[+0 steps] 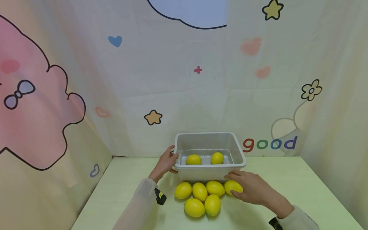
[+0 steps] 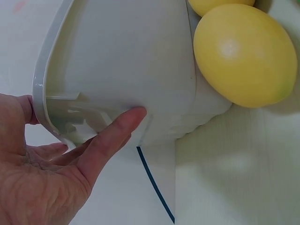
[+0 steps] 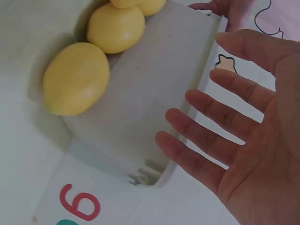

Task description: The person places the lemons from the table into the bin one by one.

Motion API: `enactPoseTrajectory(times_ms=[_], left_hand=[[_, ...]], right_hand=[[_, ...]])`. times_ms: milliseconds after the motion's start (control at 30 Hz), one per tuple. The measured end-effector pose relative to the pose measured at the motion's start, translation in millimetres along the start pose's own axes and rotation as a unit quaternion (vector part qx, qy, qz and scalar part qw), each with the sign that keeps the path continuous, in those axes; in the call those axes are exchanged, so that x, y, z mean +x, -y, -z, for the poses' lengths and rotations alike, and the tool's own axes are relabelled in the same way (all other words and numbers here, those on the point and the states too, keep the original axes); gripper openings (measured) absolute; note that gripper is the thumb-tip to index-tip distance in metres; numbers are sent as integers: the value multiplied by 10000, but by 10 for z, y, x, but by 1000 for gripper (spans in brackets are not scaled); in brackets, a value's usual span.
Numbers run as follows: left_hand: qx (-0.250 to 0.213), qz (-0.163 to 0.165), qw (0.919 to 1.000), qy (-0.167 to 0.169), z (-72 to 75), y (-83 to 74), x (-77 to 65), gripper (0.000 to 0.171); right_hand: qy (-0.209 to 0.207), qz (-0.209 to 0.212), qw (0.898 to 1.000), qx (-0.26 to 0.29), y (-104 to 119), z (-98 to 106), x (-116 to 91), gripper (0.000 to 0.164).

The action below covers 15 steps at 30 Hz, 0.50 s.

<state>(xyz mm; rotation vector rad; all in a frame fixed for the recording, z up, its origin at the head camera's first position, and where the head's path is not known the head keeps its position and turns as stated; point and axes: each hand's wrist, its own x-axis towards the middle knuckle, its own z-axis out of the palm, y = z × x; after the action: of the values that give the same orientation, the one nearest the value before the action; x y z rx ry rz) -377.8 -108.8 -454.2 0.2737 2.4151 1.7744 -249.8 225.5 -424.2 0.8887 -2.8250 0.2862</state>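
Six yellow lemons [image 1: 194, 207] are set on the pale table [image 1: 276, 179], four in a row along the front wall of the grey bin [image 1: 207, 174] and two on the near side of that row. Two more lemons [image 1: 194, 159] are contained in the bin, lying apart on its floor. The bin's left end is gripped by the left hand [image 1: 164, 163], with digits placed around the rim and against the wall. By the right hand [image 1: 253, 188] nothing is grasped: its fingers are spread and extended near the rightmost lemon of the row; whether the lemon or bin is touched cannot be told. Both forearms are covered by pale sleeves [image 1: 135, 201], and a black device [image 1: 160, 196] is worn at the left wrist. Beyond the table, a backdrop [image 1: 187, 102] is hung, printed with an orange star [image 1: 153, 117] and the word "good" [image 1: 270, 144].
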Motion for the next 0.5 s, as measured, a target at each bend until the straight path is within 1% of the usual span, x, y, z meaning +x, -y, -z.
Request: enactPoseTrajectory(times_ms=[133, 233, 500], left_hand=[[57, 23, 10000, -49, 7, 7, -1, 60], [93, 39, 9999, -71, 6, 11, -9, 60], [130, 6, 9999, -85, -4, 1, -7, 59]], right_hand=[[316, -259, 9989, 210, -44, -130, 1, 45], [452, -410, 9977, 303, -83, -228, -1, 46], [311, -508, 9980, 225, -187, -443, -15, 47]])
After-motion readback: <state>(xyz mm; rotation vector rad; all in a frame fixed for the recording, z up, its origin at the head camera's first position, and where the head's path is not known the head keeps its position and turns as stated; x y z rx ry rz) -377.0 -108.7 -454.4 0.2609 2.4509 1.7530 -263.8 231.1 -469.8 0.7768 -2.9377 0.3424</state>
